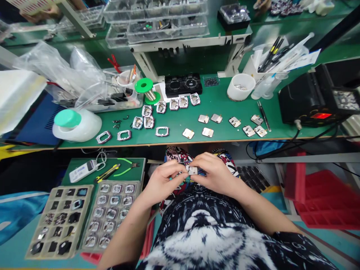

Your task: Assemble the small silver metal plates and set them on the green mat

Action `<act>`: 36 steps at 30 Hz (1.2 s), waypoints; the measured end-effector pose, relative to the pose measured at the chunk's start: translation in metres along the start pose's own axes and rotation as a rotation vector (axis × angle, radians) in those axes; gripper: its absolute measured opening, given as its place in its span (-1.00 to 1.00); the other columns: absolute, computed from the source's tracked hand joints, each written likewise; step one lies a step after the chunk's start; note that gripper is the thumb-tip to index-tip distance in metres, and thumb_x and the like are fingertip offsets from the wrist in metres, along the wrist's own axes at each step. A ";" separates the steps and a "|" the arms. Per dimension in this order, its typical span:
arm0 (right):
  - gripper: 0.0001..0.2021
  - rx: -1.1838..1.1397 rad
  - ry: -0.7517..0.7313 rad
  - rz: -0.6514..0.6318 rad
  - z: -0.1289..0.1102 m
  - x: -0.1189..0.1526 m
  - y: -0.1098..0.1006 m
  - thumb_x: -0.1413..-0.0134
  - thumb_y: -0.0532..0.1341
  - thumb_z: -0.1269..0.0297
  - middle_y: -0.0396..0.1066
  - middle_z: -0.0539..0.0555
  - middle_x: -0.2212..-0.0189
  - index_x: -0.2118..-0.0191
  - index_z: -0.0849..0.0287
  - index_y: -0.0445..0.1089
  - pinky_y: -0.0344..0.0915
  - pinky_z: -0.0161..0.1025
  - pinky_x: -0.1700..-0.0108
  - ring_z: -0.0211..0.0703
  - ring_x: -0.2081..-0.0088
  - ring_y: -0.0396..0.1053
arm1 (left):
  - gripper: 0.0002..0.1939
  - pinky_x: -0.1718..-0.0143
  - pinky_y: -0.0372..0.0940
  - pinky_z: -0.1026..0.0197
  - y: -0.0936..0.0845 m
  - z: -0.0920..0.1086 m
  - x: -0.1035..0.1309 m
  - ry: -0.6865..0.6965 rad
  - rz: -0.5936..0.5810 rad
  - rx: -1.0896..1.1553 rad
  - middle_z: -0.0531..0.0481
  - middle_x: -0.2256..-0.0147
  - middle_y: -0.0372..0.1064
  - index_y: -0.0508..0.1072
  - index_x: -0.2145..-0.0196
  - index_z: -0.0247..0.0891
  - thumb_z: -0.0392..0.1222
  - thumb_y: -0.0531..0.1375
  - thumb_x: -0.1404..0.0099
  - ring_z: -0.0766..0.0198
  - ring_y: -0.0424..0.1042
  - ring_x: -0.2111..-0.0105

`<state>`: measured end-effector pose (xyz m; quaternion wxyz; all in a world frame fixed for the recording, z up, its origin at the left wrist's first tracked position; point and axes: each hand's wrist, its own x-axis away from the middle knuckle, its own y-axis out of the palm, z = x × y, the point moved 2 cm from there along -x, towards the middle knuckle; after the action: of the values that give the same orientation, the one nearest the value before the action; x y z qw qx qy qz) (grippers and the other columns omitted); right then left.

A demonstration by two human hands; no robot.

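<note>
Over my lap, just in front of the bench edge, a small silvery rectangular plate (192,170) is between my two hands. My right hand (209,170) pinches it by thumb and index finger. The thumb and fingertips of my left hand (165,178) are pressed together at its left edge; whether they grip the plate or something tiny there I cannot make out. Similar silvery plates (207,132) lie on the green bench (177,123) ahead. Left of them are several metallic watch-case frames (162,131), some with parts inside.
Tweezers (263,116) lie near a black soldering station (306,97) at right. A solder spool (147,90), white cup (241,87) and white bottle (77,125) stand on the bench. Lower left are parts trays (91,204), green-handled cutters (126,167) and a yellow knife (107,173).
</note>
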<state>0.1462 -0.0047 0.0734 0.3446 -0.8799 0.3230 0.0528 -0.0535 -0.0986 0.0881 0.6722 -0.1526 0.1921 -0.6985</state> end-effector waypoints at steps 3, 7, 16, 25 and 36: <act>-0.83 -0.040 -0.002 -0.036 0.001 0.000 0.000 -0.33 0.35 0.27 0.56 0.08 0.13 0.02 0.11 0.49 0.39 -0.06 0.04 -0.06 0.09 0.46 | -0.90 0.36 0.13 0.24 -0.003 -0.001 0.001 -0.003 -0.023 0.036 0.10 0.46 0.21 0.63 0.25 -0.16 -0.19 0.30 -0.45 0.33 0.26 0.43; -0.83 -0.056 0.011 -0.046 0.001 0.000 -0.001 -0.32 0.36 0.28 0.57 0.07 0.13 0.01 0.11 0.49 0.40 -0.06 0.03 -0.06 0.09 0.46 | -0.89 0.38 0.09 0.23 -0.005 -0.002 0.002 -0.035 -0.040 0.081 0.11 0.47 0.15 0.63 0.28 -0.18 -0.18 0.32 -0.43 0.33 0.22 0.44; -0.81 -0.103 0.024 -0.037 0.003 0.000 -0.002 -0.28 0.38 0.30 0.57 0.07 0.14 0.02 0.12 0.50 0.41 -0.07 0.03 -0.07 0.10 0.46 | -0.88 0.38 0.06 0.19 -0.010 -0.005 0.009 -0.103 -0.061 0.210 0.12 0.50 0.03 0.63 0.30 -0.18 -0.14 0.35 -0.41 0.31 0.14 0.46; -0.81 -0.120 0.039 -0.042 0.002 0.000 -0.002 -0.27 0.39 0.31 0.57 0.06 0.16 0.03 0.10 0.52 0.41 -0.09 0.06 -0.08 0.12 0.47 | -0.88 0.37 0.08 0.18 -0.013 -0.016 0.015 -0.122 -0.033 0.229 0.09 0.49 0.10 0.66 0.29 -0.18 -0.12 0.37 -0.40 0.28 0.18 0.44; -0.82 -0.124 0.077 -0.035 0.004 -0.001 0.000 -0.23 0.40 0.34 0.56 0.06 0.17 0.06 0.10 0.53 0.41 -0.11 0.08 -0.10 0.13 0.47 | -0.91 0.35 0.11 0.16 -0.021 -0.021 0.018 -0.096 0.058 0.310 0.05 0.49 0.17 0.66 0.33 -0.20 -0.18 0.41 -0.35 0.27 0.20 0.43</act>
<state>0.1463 -0.0018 0.0711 0.2775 -0.9065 0.3165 0.0326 -0.0827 -0.1145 0.0783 0.7159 -0.0747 0.0538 -0.6921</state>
